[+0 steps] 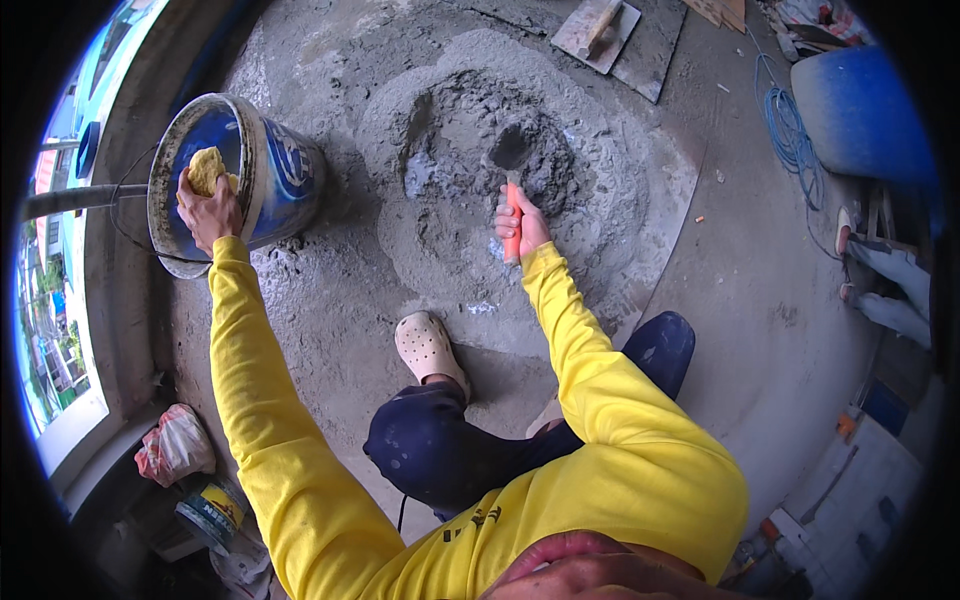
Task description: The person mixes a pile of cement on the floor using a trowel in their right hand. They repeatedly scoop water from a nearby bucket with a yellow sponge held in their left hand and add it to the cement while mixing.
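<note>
My left hand [212,215] is closed around a yellow sponge [206,170] at the mouth of a blue bucket [290,180] with a cement-crusted pale rim. The bucket stands to the left, by the window opening. In my right hand [528,222] is a trowel, its orange handle [513,240] wrapped by my fingers. The trowel's dark blade [511,148] rests on or in the wet grey mortar heap [450,215], which spreads over the floor in front of me. How deep the blade sits, I cannot tell.
A plastering float [598,35] lies on boards at the far side. To the right are a blue drum [860,112] and a coil of blue hose or cable [790,130]. A red-and-white bag [176,446] and a paint can [214,508] stand at the lower left.
</note>
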Available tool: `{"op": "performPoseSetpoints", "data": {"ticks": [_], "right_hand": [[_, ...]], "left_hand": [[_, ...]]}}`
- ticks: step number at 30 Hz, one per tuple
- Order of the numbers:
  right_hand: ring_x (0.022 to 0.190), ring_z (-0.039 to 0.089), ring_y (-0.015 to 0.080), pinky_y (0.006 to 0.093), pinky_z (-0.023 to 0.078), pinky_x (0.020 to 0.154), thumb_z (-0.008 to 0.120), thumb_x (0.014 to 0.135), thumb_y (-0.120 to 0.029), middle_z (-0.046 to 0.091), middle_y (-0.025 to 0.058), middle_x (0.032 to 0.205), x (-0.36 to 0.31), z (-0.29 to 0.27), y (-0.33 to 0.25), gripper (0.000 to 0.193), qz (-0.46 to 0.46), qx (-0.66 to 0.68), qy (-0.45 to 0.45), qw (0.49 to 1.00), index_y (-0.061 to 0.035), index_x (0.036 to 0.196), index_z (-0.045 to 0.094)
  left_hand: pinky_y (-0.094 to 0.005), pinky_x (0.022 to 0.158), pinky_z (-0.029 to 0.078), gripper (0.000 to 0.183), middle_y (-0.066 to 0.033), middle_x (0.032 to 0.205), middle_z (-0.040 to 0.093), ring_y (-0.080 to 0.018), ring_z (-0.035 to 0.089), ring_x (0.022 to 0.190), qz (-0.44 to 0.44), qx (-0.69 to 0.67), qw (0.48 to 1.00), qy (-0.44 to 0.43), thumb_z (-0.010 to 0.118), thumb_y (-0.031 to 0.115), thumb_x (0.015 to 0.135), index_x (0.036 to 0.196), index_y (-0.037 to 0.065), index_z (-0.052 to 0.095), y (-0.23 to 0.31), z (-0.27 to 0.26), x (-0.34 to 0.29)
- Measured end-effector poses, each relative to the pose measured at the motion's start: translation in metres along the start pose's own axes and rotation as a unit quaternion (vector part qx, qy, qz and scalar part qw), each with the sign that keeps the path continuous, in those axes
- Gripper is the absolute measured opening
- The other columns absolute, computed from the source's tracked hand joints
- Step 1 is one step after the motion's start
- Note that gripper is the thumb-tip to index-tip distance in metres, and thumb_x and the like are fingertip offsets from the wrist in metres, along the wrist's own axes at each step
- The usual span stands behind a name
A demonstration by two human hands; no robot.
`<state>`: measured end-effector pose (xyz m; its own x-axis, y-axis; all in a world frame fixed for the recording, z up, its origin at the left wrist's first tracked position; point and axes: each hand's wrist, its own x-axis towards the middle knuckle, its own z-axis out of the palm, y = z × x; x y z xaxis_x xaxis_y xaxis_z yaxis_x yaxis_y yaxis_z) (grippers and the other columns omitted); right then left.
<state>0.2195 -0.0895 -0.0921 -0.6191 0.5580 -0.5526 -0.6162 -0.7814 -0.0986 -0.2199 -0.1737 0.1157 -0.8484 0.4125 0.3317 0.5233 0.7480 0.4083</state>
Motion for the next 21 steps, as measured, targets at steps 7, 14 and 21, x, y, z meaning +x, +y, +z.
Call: {"op": "performPoseSetpoints", "data": {"ticks": [7,14,21], "right_hand": [[0.052,0.047,0.0063,0.0225,0.042,0.046,0.057,0.098,-0.029,0.05,-0.0011,0.073,-0.145,0.049,-0.037,0.032,0.022,-0.442,0.117,0.889,-0.0049,0.12,0.054],[0.096,0.063,0.0442,0.0514,0.051,0.083,0.058,0.087,-0.013,0.063,0.0246,0.106,-0.055,0.053,-0.152,0.045,-0.217,-0.937,0.154,0.228,-0.0057,0.13,0.049],[0.092,0.068,0.0395,0.0485,0.056,0.077,0.036,0.1,-0.015,0.064,0.0249,0.11,0.072,0.078,-0.126,0.029,-0.09,-0.989,0.083,0.08,0.0002,0.119,0.051]], "left_hand": [[-0.0475,0.099,0.044,0.064,-0.015,0.133,0.052,-0.0363,0.053,0.12,0.025,0.001,1.0,0.018,0.064,0.042,0.08,0.139,0.027,0.045,-0.022,-0.005,0.005],[-0.0469,0.096,0.046,0.063,-0.0167,0.132,0.051,-0.0374,0.056,0.117,0.001,-0.021,1.0,0.006,0.064,0.04,0.08,0.139,0.03,0.044,-0.016,-0.005,0.0],[-0.0466,0.097,0.046,0.063,-0.0167,0.133,0.05,-0.0382,0.057,0.117,-0.02,-0.018,1.0,0.001,0.064,0.04,0.081,0.14,0.03,0.043,0.0,-0.007,0.003]]}}
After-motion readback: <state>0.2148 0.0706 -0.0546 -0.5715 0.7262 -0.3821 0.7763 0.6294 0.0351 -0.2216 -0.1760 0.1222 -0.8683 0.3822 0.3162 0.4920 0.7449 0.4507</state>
